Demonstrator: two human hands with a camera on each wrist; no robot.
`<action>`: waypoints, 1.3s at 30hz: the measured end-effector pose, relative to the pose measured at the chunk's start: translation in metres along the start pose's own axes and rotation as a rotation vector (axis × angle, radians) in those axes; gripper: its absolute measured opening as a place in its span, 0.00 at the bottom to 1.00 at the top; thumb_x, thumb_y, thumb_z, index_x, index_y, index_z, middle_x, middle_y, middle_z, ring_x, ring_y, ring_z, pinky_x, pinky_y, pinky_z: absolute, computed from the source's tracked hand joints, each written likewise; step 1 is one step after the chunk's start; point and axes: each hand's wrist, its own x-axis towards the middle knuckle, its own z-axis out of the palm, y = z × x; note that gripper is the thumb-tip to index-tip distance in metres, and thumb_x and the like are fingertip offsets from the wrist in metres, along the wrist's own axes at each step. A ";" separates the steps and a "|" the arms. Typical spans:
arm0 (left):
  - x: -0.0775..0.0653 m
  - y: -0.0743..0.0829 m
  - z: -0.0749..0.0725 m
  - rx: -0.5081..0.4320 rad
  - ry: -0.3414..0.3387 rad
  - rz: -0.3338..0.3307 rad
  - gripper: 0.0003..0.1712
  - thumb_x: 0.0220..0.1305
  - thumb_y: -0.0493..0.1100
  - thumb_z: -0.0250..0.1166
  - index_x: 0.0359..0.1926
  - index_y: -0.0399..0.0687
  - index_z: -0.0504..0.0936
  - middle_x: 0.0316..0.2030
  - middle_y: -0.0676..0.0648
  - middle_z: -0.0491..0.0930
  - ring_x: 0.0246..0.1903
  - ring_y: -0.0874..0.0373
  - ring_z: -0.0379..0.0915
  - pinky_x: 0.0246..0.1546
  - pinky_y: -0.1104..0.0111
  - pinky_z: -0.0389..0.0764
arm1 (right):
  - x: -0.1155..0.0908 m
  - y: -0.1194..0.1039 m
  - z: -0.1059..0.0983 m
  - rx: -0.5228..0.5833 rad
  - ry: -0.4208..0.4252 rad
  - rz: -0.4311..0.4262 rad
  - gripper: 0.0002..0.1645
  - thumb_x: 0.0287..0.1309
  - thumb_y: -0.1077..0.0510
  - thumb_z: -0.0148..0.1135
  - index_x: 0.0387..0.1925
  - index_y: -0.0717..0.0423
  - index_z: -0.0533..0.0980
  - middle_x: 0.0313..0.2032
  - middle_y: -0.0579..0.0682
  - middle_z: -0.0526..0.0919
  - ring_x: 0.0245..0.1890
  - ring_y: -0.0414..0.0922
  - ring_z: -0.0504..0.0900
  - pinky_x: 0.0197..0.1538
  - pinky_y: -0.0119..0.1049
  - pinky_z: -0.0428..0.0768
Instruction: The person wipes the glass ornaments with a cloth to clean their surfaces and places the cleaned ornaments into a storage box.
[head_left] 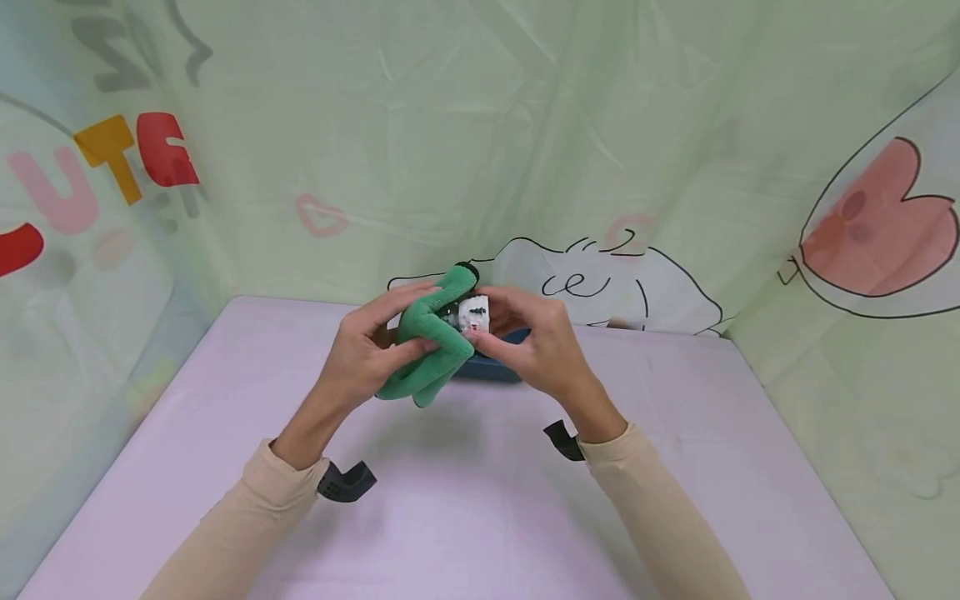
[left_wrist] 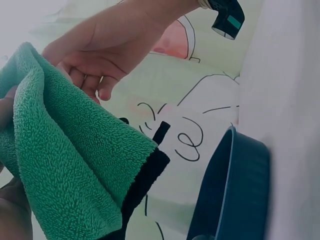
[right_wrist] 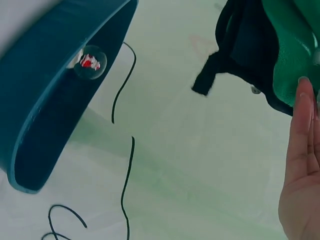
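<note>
In the head view my left hand (head_left: 360, 354) grips a green plush cloth (head_left: 423, 354) with black trim, its thumb on the near side. The cloth is folded about the clear dome of a small snow globe (head_left: 476, 312). My right hand (head_left: 543, 342) pinches the globe's white base, which has a dark tree pattern and a red spot. Most of the dome is hidden by the cloth. In the left wrist view the cloth (left_wrist: 80, 160) covers much of the hand. The right wrist view shows the cloth's green inner side (right_wrist: 290, 50) and black edge.
Behind the hands, a dark blue bin (head_left: 491, 369) stands on the pale pink table (head_left: 465, 517). Another snow globe (right_wrist: 91, 62) with red and white inside shows in the bin. Printed curtains (head_left: 450, 150) surround the table. Black wrist mounts (head_left: 347, 483) stick out from the sleeves.
</note>
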 end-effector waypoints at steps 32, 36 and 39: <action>0.000 0.001 0.001 -0.023 0.034 -0.059 0.35 0.58 0.27 0.73 0.67 0.44 0.77 0.63 0.45 0.77 0.59 0.48 0.76 0.52 0.57 0.85 | 0.003 -0.009 0.001 0.068 -0.024 0.162 0.24 0.56 0.66 0.74 0.55 0.59 0.80 0.31 0.48 0.83 0.30 0.42 0.84 0.31 0.36 0.87; -0.001 0.001 0.000 -0.022 0.031 -0.092 0.35 0.58 0.27 0.73 0.67 0.45 0.77 0.63 0.46 0.78 0.57 0.49 0.77 0.52 0.58 0.85 | 0.002 -0.007 -0.001 0.060 -0.052 0.129 0.26 0.54 0.66 0.75 0.56 0.60 0.79 0.32 0.48 0.82 0.32 0.42 0.82 0.32 0.36 0.87; -0.002 0.000 -0.001 -0.015 0.033 -0.108 0.35 0.59 0.27 0.72 0.67 0.44 0.77 0.62 0.46 0.79 0.56 0.50 0.78 0.52 0.60 0.85 | 0.002 -0.006 -0.002 0.063 -0.069 0.111 0.28 0.53 0.67 0.76 0.57 0.59 0.78 0.35 0.48 0.82 0.35 0.43 0.81 0.33 0.37 0.87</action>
